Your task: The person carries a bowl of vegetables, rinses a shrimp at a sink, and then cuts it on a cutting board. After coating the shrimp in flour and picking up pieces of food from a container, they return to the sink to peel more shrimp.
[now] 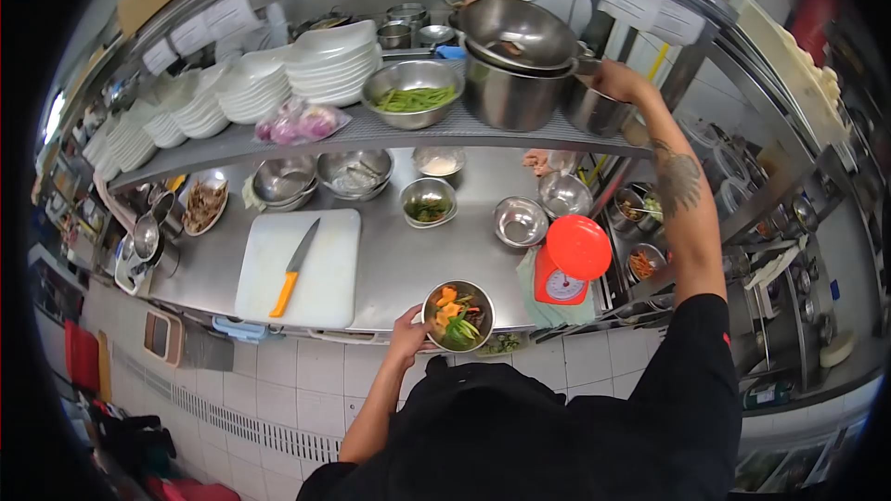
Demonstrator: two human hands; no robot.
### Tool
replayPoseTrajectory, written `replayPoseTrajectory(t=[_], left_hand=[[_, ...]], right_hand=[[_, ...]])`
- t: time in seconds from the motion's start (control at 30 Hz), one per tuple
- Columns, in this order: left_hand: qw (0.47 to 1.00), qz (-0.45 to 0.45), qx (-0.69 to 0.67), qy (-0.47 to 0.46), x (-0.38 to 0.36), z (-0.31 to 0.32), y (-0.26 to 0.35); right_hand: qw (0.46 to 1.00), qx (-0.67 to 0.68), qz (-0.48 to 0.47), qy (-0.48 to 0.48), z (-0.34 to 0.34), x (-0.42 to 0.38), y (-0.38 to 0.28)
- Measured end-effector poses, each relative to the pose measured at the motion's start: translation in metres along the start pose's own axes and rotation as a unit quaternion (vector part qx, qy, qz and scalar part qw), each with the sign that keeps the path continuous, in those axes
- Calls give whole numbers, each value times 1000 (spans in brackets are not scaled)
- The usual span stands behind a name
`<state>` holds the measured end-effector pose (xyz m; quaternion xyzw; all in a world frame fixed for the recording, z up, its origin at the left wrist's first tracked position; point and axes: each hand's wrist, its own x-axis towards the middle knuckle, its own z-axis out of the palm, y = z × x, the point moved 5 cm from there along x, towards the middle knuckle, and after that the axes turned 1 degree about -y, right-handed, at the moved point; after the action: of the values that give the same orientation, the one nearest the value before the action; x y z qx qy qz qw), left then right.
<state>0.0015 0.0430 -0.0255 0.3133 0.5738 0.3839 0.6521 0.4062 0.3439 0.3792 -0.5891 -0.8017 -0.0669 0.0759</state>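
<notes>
Holding a small round steel bowl (pixel 458 315) at the front edge of the worktop (pixel 399 260), the left hand (pixel 408 332) has its fingers curled on the bowl's left rim. The bowl is polished metal and filled with cut vegetables, orange and green, in strips and chunks. Part of it overhangs the front edge.

The right hand (pixel 614 81) is raised to the right end of the wire shelf (pixel 371 134), closed around the rim or handle of a steel pot (pixel 594 107); how its fingers lie cannot be told. Just left of it stands a larger brushed-steel pot (pixel 510 93) with a wide bowl nested on top.

Head view, worktop: flat stainless sheet, dull sheen. A white rectangular cutting board (pixel 299 267) lies at the front left, its near side flush with the front edge; a knife (pixel 295 267) with an orange handle rests diagonally on it. A red scale (pixel 568 262) with a round platter sits near the front right corner, just beside the held bowl. Between board and scale the steel is bare. Several small round steel bowls line the back edge.

Shelf: stacks of white plates (pixel 329 65), smooth and glazed, at the left and middle; a steel bowl of green beans (pixel 413 93) at the front edge, mid-shelf.
</notes>
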Motion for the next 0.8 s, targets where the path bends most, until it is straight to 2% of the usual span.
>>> replayPoseTrajectory(t=[0.07, 0.1, 0.13, 0.2, 0.27, 0.33, 0.37, 0.43, 0.47, 0.5, 0.57, 0.6, 0.63, 0.67, 0.73, 0.77, 0.8], left_hand=[[999, 6, -10, -45, -1, 16, 8], [998, -15, -44, -52, -5, 1, -14], [998, -15, -40, -52, -3, -6, -11], [998, -26, -30, -50, 3, -11, -13], [997, -33, -34, -55, 3, -10, -20], [996, -48, -31, -63, 2, -13, -25], [996, -48, -29, -67, 1, -15, -25], [996, -49, -30, -73, 3, -15, -22], [996, -47, -30, -75, 2, -15, -20], [996, -45, -29, -76, 2, -16, -19], [996, -40, -20, -80, 4, -15, -15], [996, -40, -22, -81, 4, -13, -12], [996, -41, -26, -80, 5, -11, -10], [996, -42, -32, -77, 8, -8, -8], [995, -20, -24, -91, 12, -3, -2], [995, -21, -34, -91, 15, -1, -2], [994, -26, -43, -94, 20, 3, -2]], right_hand=[[1000, 0, 20, 19, -18, -13, 13], [998, 5, 61, 31, -23, -16, -21], [992, -52, 23, 109, -24, -7, -8], [990, -7, 67, 124, -41, -15, -9], [991, -5, 75, 110, -42, -21, -15], [994, 9, 106, 38, -37, -28, -19], [994, 8, 109, 32, -35, -31, -17], [975, 89, 107, 174, -56, -39, -21], [946, 175, 152, 227, -62, -48, -16], [947, 174, 153, 225, -61, -57, -23], [857, 343, 153, 353, -66, -84, -27], [832, 364, 130, 398, -64, -106, -55], [804, 385, 106, 441, -58, -133, -86], [802, 376, 120, 447, -39, -153, -94], [792, 407, 139, 433, 2, -191, -164], [780, 490, 147, 361, 49, -202, -175], [791, 502, 132, 322, 90, -211, -201]])
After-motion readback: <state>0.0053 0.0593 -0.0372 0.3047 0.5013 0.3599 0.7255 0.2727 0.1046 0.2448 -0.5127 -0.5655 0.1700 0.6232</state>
